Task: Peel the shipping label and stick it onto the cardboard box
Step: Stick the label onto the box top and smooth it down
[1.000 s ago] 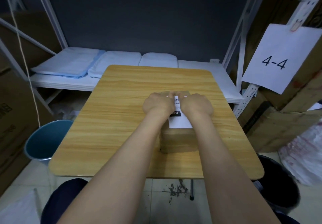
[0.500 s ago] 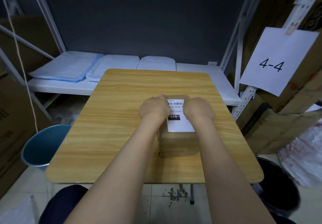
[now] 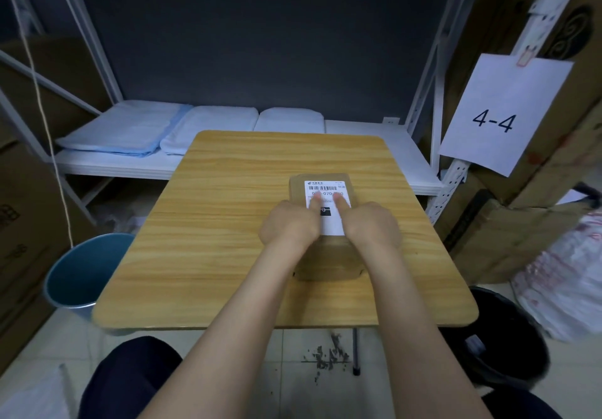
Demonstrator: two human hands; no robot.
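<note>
Nearest to us, our two bare forearms reach forward over the wooden table [image 3: 208, 255]. Our left hand [image 3: 290, 226] and right hand [image 3: 374, 223] rest side by side on top of the cardboard box [image 3: 329, 259], which sits on the right half of the table. Neither hand grips anything: the fingers are mostly curled, and one finger of each hand is stretched out, pressing flat on the shipping label [image 3: 329, 190]. The white label lies on the box's top face, barcode at its far end. Beyond the table, a white shelf [image 3: 368, 138] carries folded blue and white cloths [image 3: 130, 132]. At the right hangs a paper sign [image 3: 501, 115] reading 4-4.
</note>
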